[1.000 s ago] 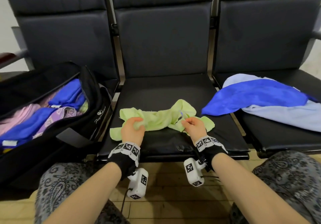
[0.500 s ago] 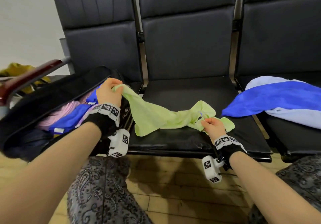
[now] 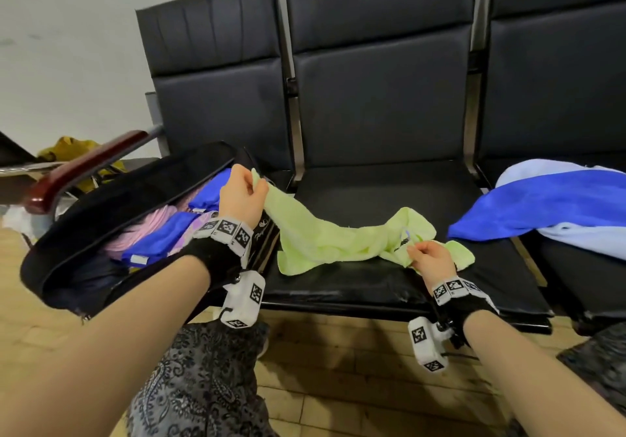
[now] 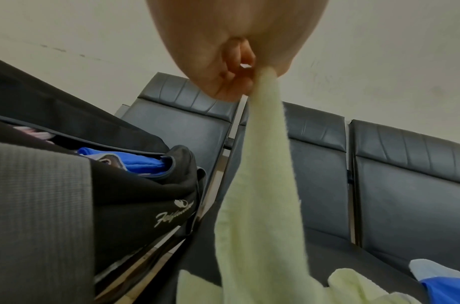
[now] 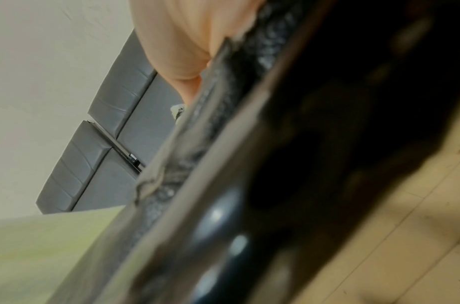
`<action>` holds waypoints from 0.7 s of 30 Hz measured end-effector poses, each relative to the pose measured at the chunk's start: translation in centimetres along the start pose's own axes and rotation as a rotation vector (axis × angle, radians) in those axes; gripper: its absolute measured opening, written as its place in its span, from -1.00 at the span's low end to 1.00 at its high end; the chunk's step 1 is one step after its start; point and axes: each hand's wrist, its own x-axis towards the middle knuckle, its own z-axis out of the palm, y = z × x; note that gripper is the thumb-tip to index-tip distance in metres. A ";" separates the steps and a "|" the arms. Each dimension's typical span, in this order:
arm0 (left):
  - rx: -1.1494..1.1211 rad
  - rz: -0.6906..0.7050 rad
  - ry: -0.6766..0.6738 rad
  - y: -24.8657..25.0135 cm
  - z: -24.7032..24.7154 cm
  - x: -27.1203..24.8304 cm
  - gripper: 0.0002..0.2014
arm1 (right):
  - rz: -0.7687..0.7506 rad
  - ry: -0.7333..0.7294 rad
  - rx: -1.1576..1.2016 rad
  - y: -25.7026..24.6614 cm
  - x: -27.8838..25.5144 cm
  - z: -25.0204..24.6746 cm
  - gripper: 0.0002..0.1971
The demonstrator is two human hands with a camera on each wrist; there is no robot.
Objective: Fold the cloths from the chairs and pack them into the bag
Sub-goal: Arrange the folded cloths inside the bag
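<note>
Head view: left hand (image 3: 242,196) pinches one end of the green cloth (image 3: 325,238) raised beside the open bag (image 3: 111,230); right hand (image 3: 429,260) pinches its other end near the seat's (image 3: 372,189) front edge.

Left wrist view: fingers (image 4: 239,82) curl round the cloth's end.

Right wrist view: grip hidden.

Row of black padded chairs (image 3: 379,104) stood on tan tiled floor (image 3: 355,375). Left seat carried open black bag (image 3: 101,219); middle seat, lime-green cloth (image 3: 332,240); right seat, royal-blue cloth (image 3: 542,206) over pale-blue cloth (image 3: 582,236).
</note>
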 end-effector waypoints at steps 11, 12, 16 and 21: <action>-0.025 -0.062 -0.063 -1.3 -0.9 -0.9 -0.63 | 0.069 0.017 0.132 -1.0 -0.7 -0.1 -0.75; -0.004 -0.038 -0.085 -0.9 -0.6 -1.3 -0.63 | 0.084 0.015 0.168 -1.3 -0.9 -0.1 -0.74; 0.059 -0.084 -0.112 0.2 1.4 -2.4 -0.68 | 0.097 0.010 0.225 -1.8 -1.3 -0.2 -0.74; 0.166 -0.303 -0.187 1.3 3.7 -2.0 -0.49 | 0.103 0.006 0.272 -2.3 -1.7 -0.2 -0.74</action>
